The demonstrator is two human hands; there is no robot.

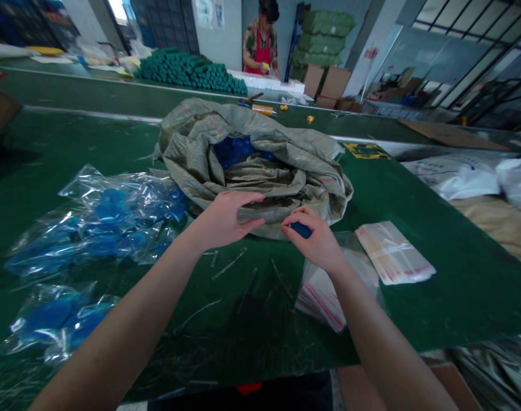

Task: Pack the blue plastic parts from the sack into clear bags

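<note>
In the head view, my left hand (pixel 226 219) is in front of the sack, thumb and fingers apart, with nothing between them. My right hand (pixel 314 235) is curled with thumb and fingertips together, and a small dark blue piece (pixel 302 229) shows inside the curl; its full shape is hidden. Behind both hands lies a grey-green woven sack (pixel 260 191), its mouth rolled open on blue items (pixel 232 151). Under my right forearm rests a stack of clear plastic bags (pixel 322 297). Left of my left hand are several clear bags with blue round pieces inside (pixel 110 208).
A second stack of clear bags (pixel 392 251) lies to the right on the green table (pixel 448 302). Plastic strips (pixel 229 264) are scattered near me. Farther back are green rolls (pixel 192 68), an orange tape roll (pixel 263 109) and a person in a red apron (pixel 263 51). White sacks (pixel 452 174) sit at right.
</note>
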